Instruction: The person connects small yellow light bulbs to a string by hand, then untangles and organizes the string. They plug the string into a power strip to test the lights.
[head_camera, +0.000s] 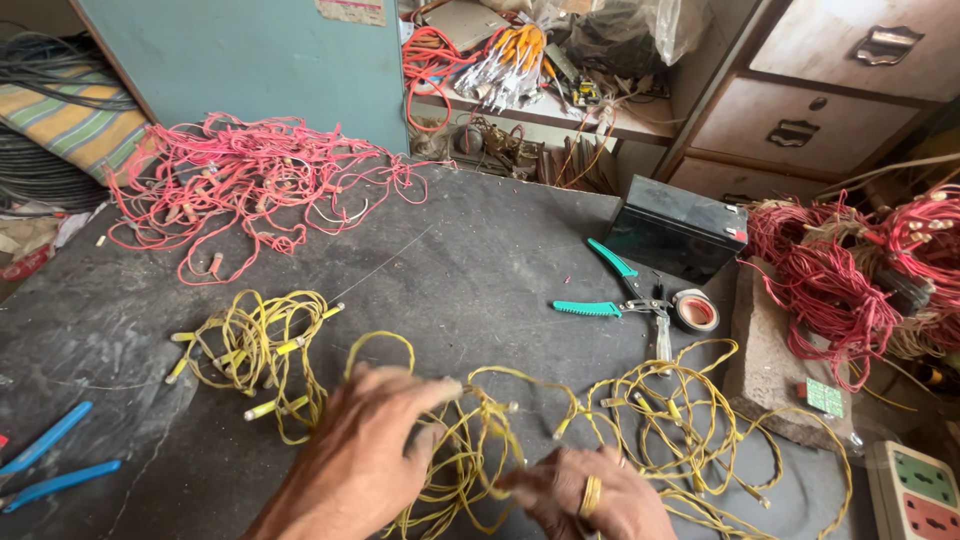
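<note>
Head view shows the left hand (365, 460) and right hand (590, 495) both pinching strands of the yellow wire tangle (480, 440) low on the dark bench (480, 240), where a hard tug could, I judge, tighten knots or snap small bulbs.

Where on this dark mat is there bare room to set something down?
Bare mat lies between the red wire pile, the yellow wire and the green-handled pliers. It is crowded near both hands and at the right by the black box.
</note>
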